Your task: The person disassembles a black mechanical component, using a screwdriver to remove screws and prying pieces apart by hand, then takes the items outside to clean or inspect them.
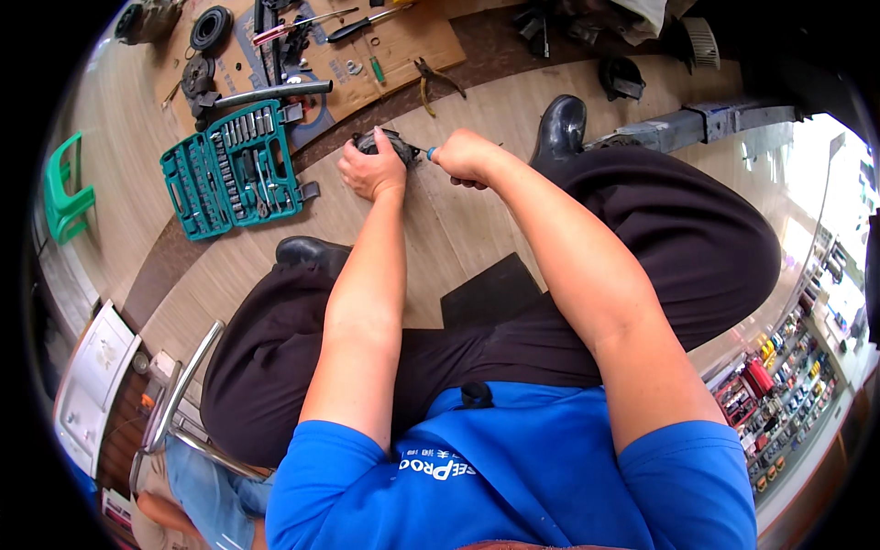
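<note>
My left hand [374,170] is closed over a dark, rounded mechanical part [401,145], steadying it on the floor; most of the part is hidden beneath the palm and fingers. From the right, my right hand [466,159] grips a screwdriver [432,153] with a blue handle, of which only the front end shows. Its thin shaft points left and meets the side of the part. Whether the tip sits in a screw is too small to tell. A teal socket set case [240,172] lies open just left of my left hand.
Beyond my hands, a cardboard sheet [431,37] bears screwdrivers, a metal tube [275,93] and loose parts. Pliers [434,84] lie at its near edge. A black housing [621,79] and pale fan wheel [701,43] are far right; a black block [491,291] lies between my legs.
</note>
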